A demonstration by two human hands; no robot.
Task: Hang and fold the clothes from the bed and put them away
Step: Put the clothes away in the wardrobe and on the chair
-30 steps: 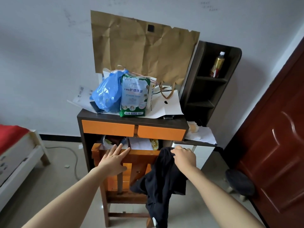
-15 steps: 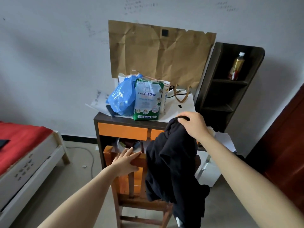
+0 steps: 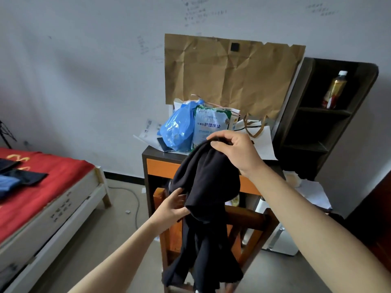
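Head camera, from the left: a bed [image 3: 69, 199] with a red cover stands along the left edge of the room. Dark clothes [image 3: 27, 176] and a blue garment [image 3: 8, 183] lie flat on the bed's left part, near its far edge. A grey cable [image 3: 136, 201] trails over the floor between the bed and the desk [image 3: 160, 164].

The left hand [image 3: 171, 210] reaches up in front of the wooden chair [image 3: 245, 216]. Its fingers are spread and fairly straight, and they touch the left side of the black garment [image 3: 209, 187] about halfway down. That garment hangs in the air over the chair back, bunched at the top and trailing down past the seat.

On the desk behind, a blue plastic bag [image 3: 177, 130] sits at the left end. Just beside it stands a white and green pack [image 3: 209, 123], with loose papers under both. A creased sheet of brown paper [image 3: 232, 70] is stuck to the wall above the desk's far edge.

The right hand [image 3: 234, 149] is raised in front of the desk, with its fingers curled over the garment's top. It pinches the bunched cloth and carries its weight.

To the right of the desk stands a dark shelf unit [image 3: 317, 127]. A bottle [image 3: 335, 89] stands upright on its top shelf. A reddish-brown door [image 3: 380, 218] shows at the right edge.
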